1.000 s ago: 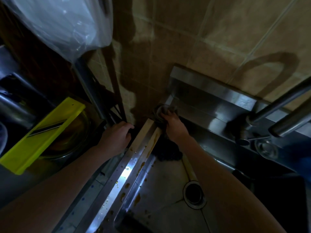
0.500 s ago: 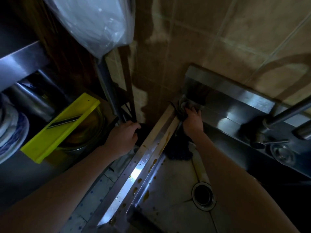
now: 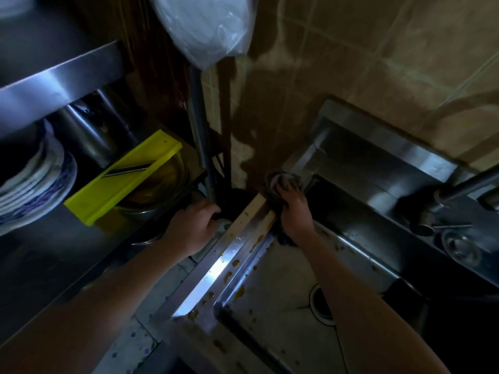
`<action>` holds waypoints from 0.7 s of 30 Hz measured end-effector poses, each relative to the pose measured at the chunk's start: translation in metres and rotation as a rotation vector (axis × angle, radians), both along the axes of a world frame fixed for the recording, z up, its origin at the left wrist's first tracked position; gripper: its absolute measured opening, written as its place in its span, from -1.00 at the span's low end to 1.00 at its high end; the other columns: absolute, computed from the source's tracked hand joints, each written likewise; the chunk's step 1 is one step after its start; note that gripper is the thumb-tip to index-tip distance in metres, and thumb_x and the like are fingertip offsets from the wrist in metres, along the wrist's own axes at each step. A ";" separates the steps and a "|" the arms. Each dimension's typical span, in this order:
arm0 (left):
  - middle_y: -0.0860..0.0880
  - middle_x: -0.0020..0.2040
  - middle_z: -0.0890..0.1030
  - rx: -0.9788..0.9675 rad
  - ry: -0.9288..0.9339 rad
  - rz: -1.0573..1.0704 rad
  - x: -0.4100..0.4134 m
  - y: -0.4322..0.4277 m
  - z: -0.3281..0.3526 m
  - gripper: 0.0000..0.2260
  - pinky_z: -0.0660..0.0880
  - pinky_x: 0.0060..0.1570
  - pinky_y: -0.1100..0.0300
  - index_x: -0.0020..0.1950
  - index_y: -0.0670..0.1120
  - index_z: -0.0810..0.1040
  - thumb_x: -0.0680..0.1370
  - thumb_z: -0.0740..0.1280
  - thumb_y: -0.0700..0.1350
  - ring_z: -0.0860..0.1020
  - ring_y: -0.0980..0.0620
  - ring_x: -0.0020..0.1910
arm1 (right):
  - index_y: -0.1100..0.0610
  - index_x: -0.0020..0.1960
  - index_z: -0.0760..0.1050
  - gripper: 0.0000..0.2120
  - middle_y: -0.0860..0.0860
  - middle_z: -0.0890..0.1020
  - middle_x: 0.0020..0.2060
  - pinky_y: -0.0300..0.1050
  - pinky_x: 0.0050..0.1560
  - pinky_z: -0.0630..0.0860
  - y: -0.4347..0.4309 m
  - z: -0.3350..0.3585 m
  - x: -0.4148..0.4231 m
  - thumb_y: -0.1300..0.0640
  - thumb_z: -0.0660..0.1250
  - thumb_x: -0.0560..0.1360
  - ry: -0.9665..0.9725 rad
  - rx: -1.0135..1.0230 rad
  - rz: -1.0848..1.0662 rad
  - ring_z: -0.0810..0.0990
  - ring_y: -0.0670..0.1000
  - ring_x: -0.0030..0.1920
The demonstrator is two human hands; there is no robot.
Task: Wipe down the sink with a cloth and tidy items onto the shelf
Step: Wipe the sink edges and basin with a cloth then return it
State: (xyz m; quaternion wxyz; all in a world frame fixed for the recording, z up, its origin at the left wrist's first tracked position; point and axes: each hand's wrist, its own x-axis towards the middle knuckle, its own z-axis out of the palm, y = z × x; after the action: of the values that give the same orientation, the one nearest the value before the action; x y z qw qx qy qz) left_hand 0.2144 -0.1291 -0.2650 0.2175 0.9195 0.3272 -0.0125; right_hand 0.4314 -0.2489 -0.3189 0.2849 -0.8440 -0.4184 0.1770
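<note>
A steel sink fills the lower middle, its left rim and basin spotted with orange drips. My right hand presses a dark grey cloth onto the sink's far left corner, fingers curled over the cloth. More of the cloth hangs dark below my wrist. My left hand sits in the gap between the rim and the shelf, fingers curled around something pale and rounded that I cannot make out. A steel shelf stands at the left.
On the shelf lie a yellow slicer across a glass bowl, stacked blue-patterned plates and a steel pot. A plastic bag hangs above. The faucet is at the right, the drain partly behind my right forearm.
The view has swung to the left, showing more of the shelf and plates. My right hand stays on the cloth at the sink corner; my left hand remains in the gap.
</note>
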 end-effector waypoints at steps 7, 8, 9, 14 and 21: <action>-0.10 0.22 0.52 -0.018 0.045 0.058 -0.032 -0.012 0.006 -0.71 0.44 0.11 -0.02 0.25 -0.05 0.49 0.54 0.21 -0.16 0.51 -0.14 0.16 | 0.03 0.47 0.27 -0.50 0.10 0.13 0.53 0.02 0.54 0.00 -0.015 0.000 -0.048 0.33 0.09 0.57 -0.018 -0.060 0.113 0.00 0.16 0.54; -0.10 0.22 0.52 -0.023 0.041 0.070 -0.036 -0.014 0.006 -0.71 0.44 0.11 -0.02 0.25 -0.05 0.49 0.54 0.21 -0.17 0.51 -0.14 0.16 | -0.02 0.48 0.24 -0.49 0.07 0.10 0.54 0.04 0.53 0.05 -0.017 0.000 -0.056 0.30 0.09 0.58 -0.020 -0.084 0.121 -0.02 0.16 0.54; -0.10 0.21 0.52 -0.026 0.035 0.078 -0.041 -0.015 0.007 -0.71 0.44 0.12 -0.02 0.24 -0.05 0.49 0.54 0.20 -0.17 0.51 -0.13 0.16 | -0.07 0.49 0.22 -0.48 0.04 0.07 0.55 0.07 0.51 0.11 -0.020 0.000 -0.063 0.27 0.09 0.58 -0.022 -0.107 0.125 -0.04 0.16 0.54; -0.07 0.21 0.53 -0.021 -0.005 0.105 -0.060 -0.024 0.008 -0.73 0.43 0.08 0.05 0.24 -0.06 0.49 0.55 0.20 -0.19 0.51 -0.08 0.14 | -0.20 0.49 0.13 -0.45 -0.08 -0.01 0.56 0.14 0.40 0.32 -0.031 0.003 -0.089 0.20 0.10 0.59 -0.044 -0.179 0.158 -0.10 0.13 0.55; -0.05 0.21 0.53 -0.027 -0.016 0.144 -0.090 -0.030 0.008 -0.74 0.40 0.03 0.10 0.22 -0.04 0.50 0.55 0.19 -0.18 0.51 -0.05 0.13 | -0.29 0.46 0.00 -0.30 -0.12 -0.07 0.55 0.24 0.25 0.45 -0.037 0.010 -0.123 0.28 0.14 0.51 -0.022 -0.184 0.176 -0.05 0.18 0.52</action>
State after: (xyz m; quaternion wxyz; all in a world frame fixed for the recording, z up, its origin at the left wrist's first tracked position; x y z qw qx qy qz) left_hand 0.1245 -0.1596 -0.2567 0.2326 0.8906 0.3906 0.0060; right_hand 0.3086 -0.2857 -0.3092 0.1851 -0.8286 -0.4759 0.2295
